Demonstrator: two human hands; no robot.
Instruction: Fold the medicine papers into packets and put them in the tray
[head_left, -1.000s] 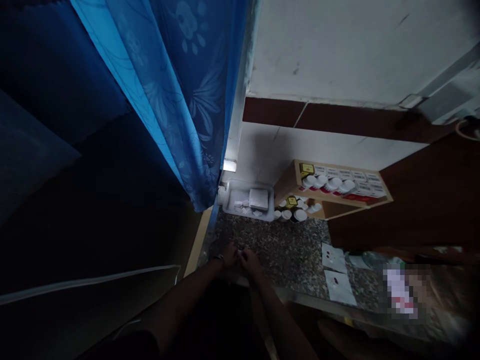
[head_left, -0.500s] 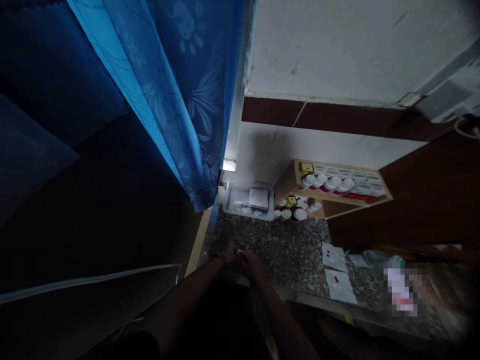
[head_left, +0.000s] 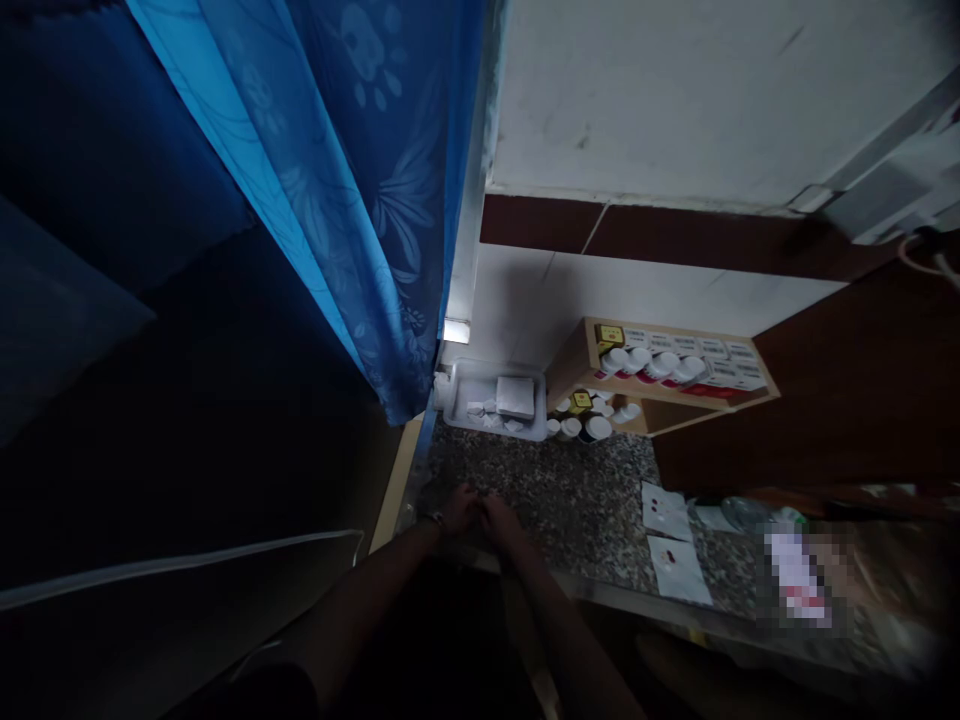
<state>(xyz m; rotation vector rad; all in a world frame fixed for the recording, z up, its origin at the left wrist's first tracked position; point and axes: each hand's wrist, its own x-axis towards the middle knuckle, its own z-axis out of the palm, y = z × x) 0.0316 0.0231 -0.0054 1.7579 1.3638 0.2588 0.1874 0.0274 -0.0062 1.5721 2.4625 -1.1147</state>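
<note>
My left hand and my right hand meet low over the speckled countertop, near its front edge. The fingers of both are bent inward and pressed together. What they hold, if anything, is hidden and too dark to name. Beyond them, against the wall, stands a clear plastic tray with a stack of white paper and several small folded white packets in it. To the right lie two white paper sheets, a far one and a near one, bearing small dark red pieces.
A wooden shelf at the back holds white bottles and boxes; more bottles stand beneath and beside it. A blue curtain hangs at left. A blurred-out pale item lies far right.
The small white thing seen between my fingertips earlier is now hidden from sight. My hands stay nearly in place, with the fingers shifted slightly. The view has barely moved.
</note>
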